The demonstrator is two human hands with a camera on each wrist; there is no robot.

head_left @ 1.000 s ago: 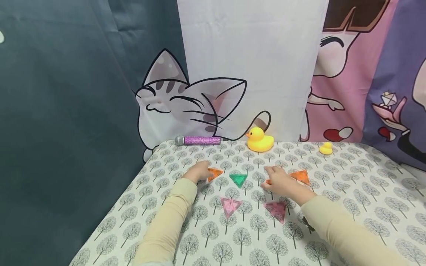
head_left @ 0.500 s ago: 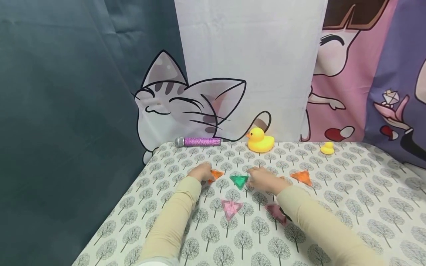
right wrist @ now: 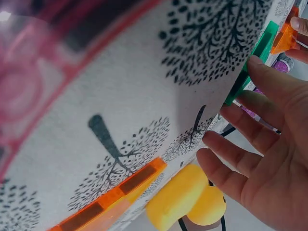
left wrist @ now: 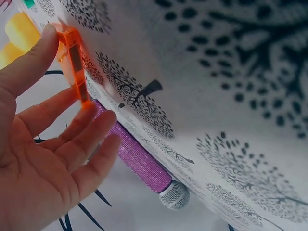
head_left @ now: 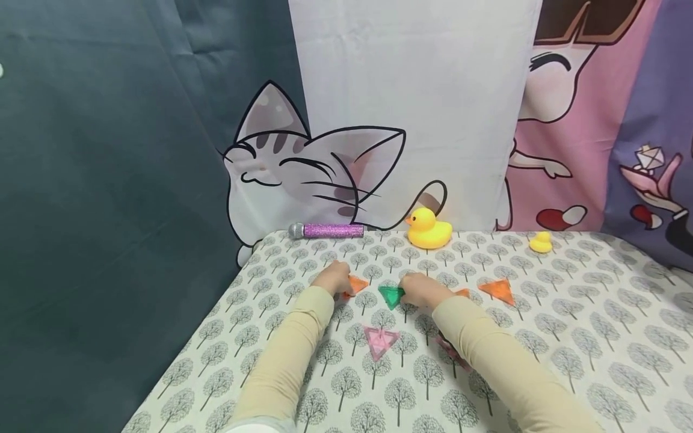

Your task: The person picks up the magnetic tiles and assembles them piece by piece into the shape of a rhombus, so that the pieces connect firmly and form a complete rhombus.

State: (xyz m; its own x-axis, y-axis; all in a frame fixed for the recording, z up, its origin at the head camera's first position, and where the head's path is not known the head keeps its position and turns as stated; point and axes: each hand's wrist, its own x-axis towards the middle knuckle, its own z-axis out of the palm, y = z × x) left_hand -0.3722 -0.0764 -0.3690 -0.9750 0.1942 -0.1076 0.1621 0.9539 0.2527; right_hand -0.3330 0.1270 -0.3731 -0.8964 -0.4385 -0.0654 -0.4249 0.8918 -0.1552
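Note:
My left hand (head_left: pixel 332 278) pinches a translucent orange triangular magnetic tile (head_left: pixel 357 285) on the tree-print cloth. Its thumb and fingertips lie at the tile's edges in the left wrist view, where dark magnets show along the rim. To the right, my right hand (head_left: pixel 423 292) has thumb and forefinger on a green triangular magnetic tile (right wrist: pixel 262 48), which is partly covered by the hand in the head view. A gap separates the green tile from the orange one. Just behind the right hand peeks another orange tile (head_left: pixel 462 293).
Farther right lies an orange triangular tile (head_left: pixel 500 291). Nearer me are a pink tile (head_left: pixel 381 341) and a second pink tile (head_left: pixel 453 353), half hidden by the right sleeve. Along the back stand a glittery purple microphone (head_left: pixel 332 231), a large yellow duck (head_left: pixel 429 230) and a small duck (head_left: pixel 541 243).
My right hand has moved left, away from the orange tile, and taken hold of the green tile. The left hand stays at its orange tile with little shift.

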